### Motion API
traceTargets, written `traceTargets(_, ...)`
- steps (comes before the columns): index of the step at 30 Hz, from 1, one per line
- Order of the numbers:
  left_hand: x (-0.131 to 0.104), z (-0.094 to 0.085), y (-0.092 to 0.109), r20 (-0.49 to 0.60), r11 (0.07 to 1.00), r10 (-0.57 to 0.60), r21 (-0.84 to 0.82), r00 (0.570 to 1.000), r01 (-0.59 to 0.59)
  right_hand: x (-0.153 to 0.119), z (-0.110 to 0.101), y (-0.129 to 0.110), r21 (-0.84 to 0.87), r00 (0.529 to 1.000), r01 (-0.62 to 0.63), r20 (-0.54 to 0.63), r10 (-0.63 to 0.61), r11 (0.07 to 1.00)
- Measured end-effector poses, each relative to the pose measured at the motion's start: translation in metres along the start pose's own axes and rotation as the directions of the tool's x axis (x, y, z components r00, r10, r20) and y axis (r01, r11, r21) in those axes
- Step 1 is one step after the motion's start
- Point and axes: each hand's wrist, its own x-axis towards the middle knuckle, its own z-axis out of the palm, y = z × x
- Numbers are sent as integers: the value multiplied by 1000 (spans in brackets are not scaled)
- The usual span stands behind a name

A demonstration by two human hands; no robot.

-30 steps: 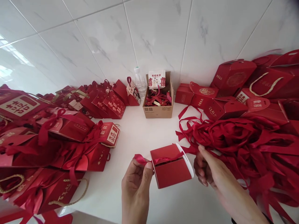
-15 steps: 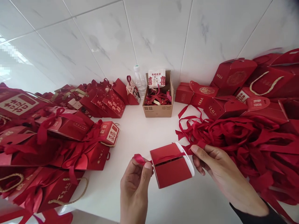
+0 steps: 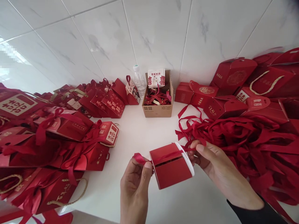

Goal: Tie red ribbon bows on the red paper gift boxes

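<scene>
A small red gift box (image 3: 174,174) is held up over the white table, tilted, its white-edged flaps at the right end. A red ribbon (image 3: 170,154) runs across its upper face, out past both ends. My left hand (image 3: 137,180) pinches the ribbon at the box's left end, with a loop standing above the fingers. At the right end, my right hand (image 3: 212,165) is closed on the ribbon between thumb and fingers. Whether the left fingers also grip the box edge is hard to see.
A heap of loose red ribbons (image 3: 238,140) lies at the right, with red boxes (image 3: 224,107) behind. Ribbon-tied boxes (image 3: 63,124) are stacked at the left. A cardboard box (image 3: 157,111) and a clear bottle (image 3: 139,82) stand by the tiled wall.
My right hand has shifted slightly up, its fingers changing their hold along the ribbon. My left hand and the gift box are almost where they were.
</scene>
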Motion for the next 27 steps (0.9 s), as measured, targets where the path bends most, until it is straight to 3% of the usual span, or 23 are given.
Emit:
traceTargets(8, 0, -4, -8, -16, 997, -70, -21, 997, 70, -6, -10, 13, -213, 998, -17, -70, 2, 977)
traceTargets(15, 0, -4, -4, 10, 997, -71, -33, 997, 71, -6, -8, 10, -290, 988, 59, -123, -98, 955)
traceTargets(20, -1, -3, -3, 14, 999, -53, -7, 998, 53, -3, -5, 8, -240, 985, 64, -141, -100, 969)
traceTargets(27, 0, -2, -3, 28, 998, -63, -12, 998, 63, -1, 4, -3, -27, 998, 26, -62, -27, 999)
